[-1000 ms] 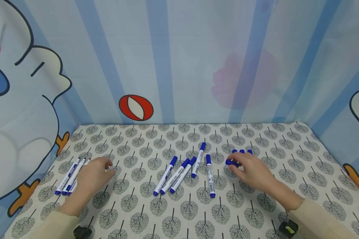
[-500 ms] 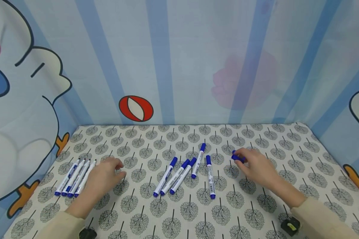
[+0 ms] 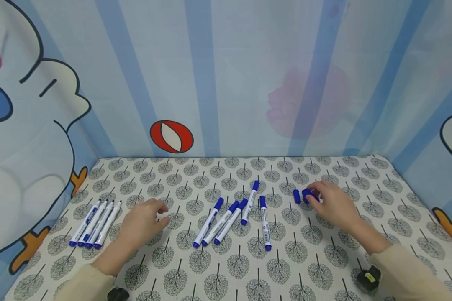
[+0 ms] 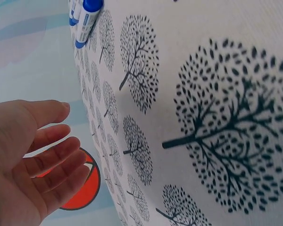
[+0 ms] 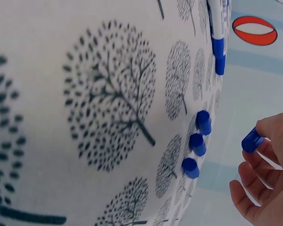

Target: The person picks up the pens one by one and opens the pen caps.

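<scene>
My right hand [image 3: 333, 205] pinches a blue marker cap [image 5: 251, 140] between thumb and forefinger, raised above the table. Three more blue caps [image 5: 197, 144] stand in a row on the cloth beside it; in the head view the hand partly covers them. My left hand [image 3: 145, 221] hovers over the cloth with loosely bent fingers and nothing in them. To its left lies a row of several uncapped white markers [image 3: 96, 224], blue ends toward me and dark tips away. Between the hands rest capped markers: a slanted group [image 3: 222, 221], one farther back [image 3: 250, 203] and one nearly straight [image 3: 265, 224].
A white cloth with dark tree prints [image 3: 237, 263] covers the table. Behind it and at both sides hang pale blue striped curtains [image 3: 241, 83] with cartoon figures and a red ball print [image 3: 171, 136].
My left hand has moved right, away from the uncapped markers, uncovering the rightmost one. My right hand has shifted right and slightly farther back along the row of caps, still pinching a cap.
</scene>
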The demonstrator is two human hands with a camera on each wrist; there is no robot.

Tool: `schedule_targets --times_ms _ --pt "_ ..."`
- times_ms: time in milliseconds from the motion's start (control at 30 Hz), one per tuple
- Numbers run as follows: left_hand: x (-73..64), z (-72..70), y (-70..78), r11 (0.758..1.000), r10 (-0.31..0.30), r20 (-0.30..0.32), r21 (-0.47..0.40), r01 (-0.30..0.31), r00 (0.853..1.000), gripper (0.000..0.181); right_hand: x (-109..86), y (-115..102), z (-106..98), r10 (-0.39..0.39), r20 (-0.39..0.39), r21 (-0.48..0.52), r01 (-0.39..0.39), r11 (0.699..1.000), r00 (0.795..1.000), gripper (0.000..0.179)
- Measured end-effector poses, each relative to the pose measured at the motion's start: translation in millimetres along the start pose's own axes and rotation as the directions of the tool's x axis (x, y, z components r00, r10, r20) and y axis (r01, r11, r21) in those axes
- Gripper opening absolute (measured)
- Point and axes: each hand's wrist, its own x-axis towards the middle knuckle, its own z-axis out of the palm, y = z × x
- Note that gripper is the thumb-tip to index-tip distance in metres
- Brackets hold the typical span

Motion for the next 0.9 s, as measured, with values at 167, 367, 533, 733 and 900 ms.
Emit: schedule_targets --times_ms 167,367,533,733,900 --pt "1.3 4.5 5.2 1.000 0.017 0.000 -0.001 -0.017 1.000 0.021 2.9 9 -2 0.041 0.046 0.025 -0.042 0.999 0.998 0.025" --pt "2.4 12.4 10.7 1.000 0.027 -0.005 -0.013 -0.027 1.000 0.019 4.4 19 -4 0.124 0.108 0.038 -0.128 0.991 0.986 0.026" --pt "3.5 18.8 16.5 0.999 0.043 -0.012 -0.006 -0.043 0.999 0.019 5.1 25 -6 0.179 0.135 0.023 -0.183 0.983 0.975 0.027" --pt "6.1 25.8 23.8 0.998 0.067 -0.021 -0.010 -0.067 0.998 0.021 6.9 31 -4 0.255 0.186 -0.012 -0.258 0.966 0.949 0.032" --pt "7.2 30.9 30.7 0.997 0.075 -0.009 -0.034 -0.076 0.997 0.021 6.4 34 -4 0.308 0.214 -0.028 -0.309 0.951 0.927 0.035"
